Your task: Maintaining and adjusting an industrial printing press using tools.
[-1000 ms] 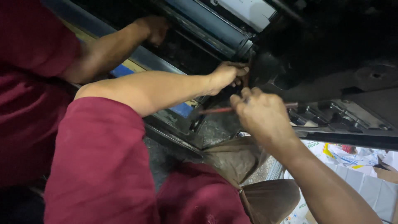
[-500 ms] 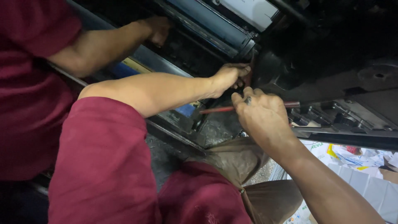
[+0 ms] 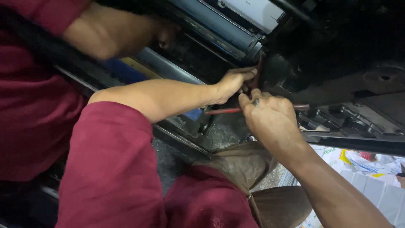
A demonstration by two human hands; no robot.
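The right hand (image 3: 272,118) is closed around a thin red metal rod-like tool (image 3: 223,111) that lies nearly level across the dark, grimy machine frame (image 3: 337,80), its tip hidden toward the right – held flat, it seems, to reach into a low gap. The left hand (image 3: 234,82) curls its fingers against a black part just above the tool, apparently steadying it – whether it truly grips, I cannot tell. A co-worker's hand (image 3: 166,33) reaches beside the long blue-grey roller (image 3: 219,27).
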